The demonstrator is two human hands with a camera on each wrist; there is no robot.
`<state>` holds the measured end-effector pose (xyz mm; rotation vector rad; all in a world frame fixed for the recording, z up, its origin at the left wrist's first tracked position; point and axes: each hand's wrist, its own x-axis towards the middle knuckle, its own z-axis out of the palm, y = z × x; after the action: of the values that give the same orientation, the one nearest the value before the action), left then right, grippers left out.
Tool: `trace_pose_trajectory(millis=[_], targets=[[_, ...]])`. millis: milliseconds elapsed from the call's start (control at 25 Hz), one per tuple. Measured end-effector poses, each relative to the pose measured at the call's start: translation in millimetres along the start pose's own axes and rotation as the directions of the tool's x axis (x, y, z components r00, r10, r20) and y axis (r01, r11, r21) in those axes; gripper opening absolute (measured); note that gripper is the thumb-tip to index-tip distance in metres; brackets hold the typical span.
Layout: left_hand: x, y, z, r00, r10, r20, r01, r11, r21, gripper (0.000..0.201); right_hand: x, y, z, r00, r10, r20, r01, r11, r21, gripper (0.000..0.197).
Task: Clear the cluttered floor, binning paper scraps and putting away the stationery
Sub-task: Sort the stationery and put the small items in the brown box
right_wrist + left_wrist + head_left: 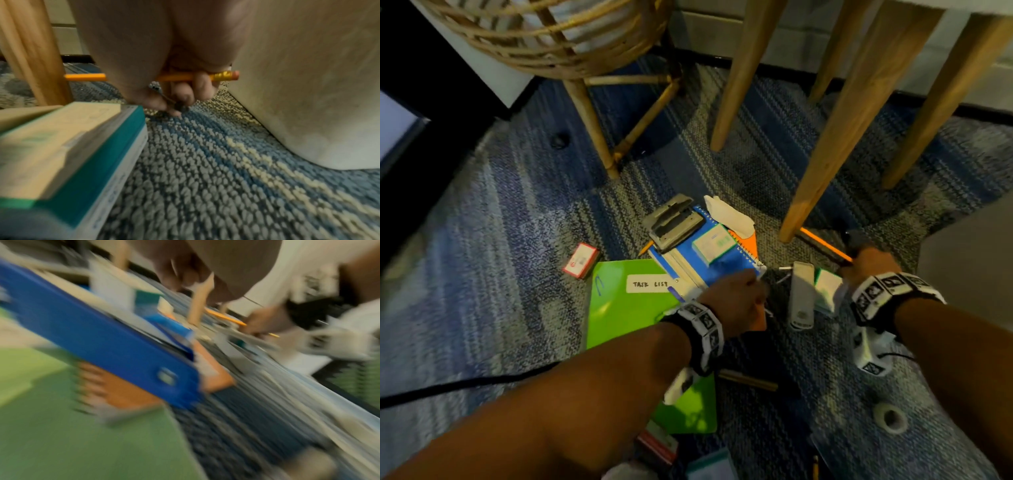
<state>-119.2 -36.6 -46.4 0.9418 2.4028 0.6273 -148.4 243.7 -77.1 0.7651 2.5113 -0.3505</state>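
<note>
right hand (180, 91) grips a yellow pencil (224, 76); left hand (739, 301) blurred.

Both my forearms reach forward and down. My right hand (185, 91) has its fingers curled in a grip; my left hand (739, 301) is low, its fingers hidden.

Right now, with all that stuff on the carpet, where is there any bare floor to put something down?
Bare carpet spreads left of the small red box, out past the rattan chair's leg. Another open strip lies between the light wooden legs. It is crowded around the green folder, blue spiral notebook and grey hole punch, between both hands.
</note>
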Motion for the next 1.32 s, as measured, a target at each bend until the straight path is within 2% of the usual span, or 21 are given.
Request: trace_pose_trajectory(millis=[80,120,160,200,240,280,320,360,400,480,560,680,800,880,960,1000,1080,1120,1200,1240,1320], targets=[[-10,-19,-28,0.968,-0.155,-0.197,0.155,0.988,-0.016,0.013,-16,-2,-10,1.000,0.006,0.031,-0.004,0.999,-0.039,0.032],[-14,-33,-41,0.907,-0.270,-0.322,0.251,0.963,-0.100,0.014,-26,-4,-13,0.999,-0.026,0.023,0.027,0.998,-0.053,0.024],[-17,-51,-50,0.797,-0.420,-0.434,0.361,0.907,-0.216,0.013,-37,-8,-17,0.996,-0.092,0.004,0.092,0.993,-0.068,0.018],[-21,-70,-59,0.652,-0.564,-0.507,0.470,0.825,-0.313,0.014,-49,-13,-18,0.983,-0.184,-0.006,0.182,0.979,-0.090,0.015],[-25,-91,-64,0.526,-0.686,-0.504,0.582,0.722,-0.375,0.016,-65,-23,-19,0.959,-0.282,0.001,0.281,0.954,-0.108,0.015],[-29,-110,-67,0.455,-0.776,-0.438,0.701,0.615,-0.362,0.023,-80,-34,-19,0.931,-0.365,0.019,0.365,0.925,-0.105,0.016],[-33,-126,-68,0.435,-0.837,-0.331,0.798,0.529,-0.289,0.036,-96,-48,-17,0.900,-0.436,0.034,0.437,0.896,-0.082,0.020],[-36,-138,-65,0.445,-0.867,-0.224,0.851,0.487,-0.194,0.044,-110,-61,-13,0.872,-0.488,0.034,0.489,0.870,-0.064,0.025],[-37,-145,-63,0.478,-0.863,-0.164,0.862,0.497,-0.101,0.044,-122,-74,-9,0.854,-0.519,0.023,0.520,0.854,-0.037,0.029],[-35,-153,-57,0.548,-0.823,-0.150,0.831,0.556,-0.014,0.031,-137,-97,3,0.847,-0.531,0.013,0.528,0.845,0.082,0.029],[-38,-156,-58,0.585,-0.797,-0.148,0.807,0.591,0.007,0.021,-145,-110,17,0.834,-0.552,0.021,0.542,0.824,0.165,0.027],[-43,-137,-80,0.640,-0.760,-0.112,0.767,0.624,0.150,0.018,-148,-110,30,0.832,-0.550,0.072,0.534,0.829,0.164,0.025],[-44,-103,-128,0.676,-0.735,-0.046,0.699,0.621,0.356,0.016,-156,-95,28,0.854,-0.488,0.182,0.464,0.871,0.160,0.021],[-44,-81,-161,0.720,-0.694,0.011,0.582,0.611,0.537,0.027,-159,-89,20,0.836,-0.507,0.211,0.480,0.861,0.164,0.024],[-39,-58,-185,0.789,-0.611,0.067,0.379,0.569,0.730,0.021,-163,-86,2,0.819,-0.542,0.188,0.515,0.839,0.174,0.024],[-37,-44,-190,0.815,-0.569,0.111,0.289,0.565,0.773,0.016,-163,-85,-7,0.817,-0.554,0.161,0.521,0.828,0.207,0.022],[-34,-16,-192,0.849,-0.494,0.187,0.211,0.642,0.737,0.015,-165,-87,-25,0.820,-0.562,0.107,0.514,0.806,0.294,0.026],[-31,-3,-189,0.860,-0.458,0.223,0.190,0.694,0.695,0.024,-170,-87,-35,0.823,-0.562,0.081,0.511,0.796,0.325,0.036],[-21,21,-175,0.885,-0.365,0.288,0.137,0.797,0.589,0.024,-179,-85,-46,0.822,-0.569,0.038,0.515,0.770,0.376,0.051],[-12,35,-165,0.904,-0.292,0.313,0.090,0.844,0.529,0.021,-182,-81,-49,0.828,-0.561,0.028,0.505,0.765,0.399,0.047],[1,64,-144,0.928,-0.149,0.340,0.015,0.930,0.367,0.023,-188,-69,-54,0.839,-0.541,0.056,0.479,0.784,0.394,0.020]])
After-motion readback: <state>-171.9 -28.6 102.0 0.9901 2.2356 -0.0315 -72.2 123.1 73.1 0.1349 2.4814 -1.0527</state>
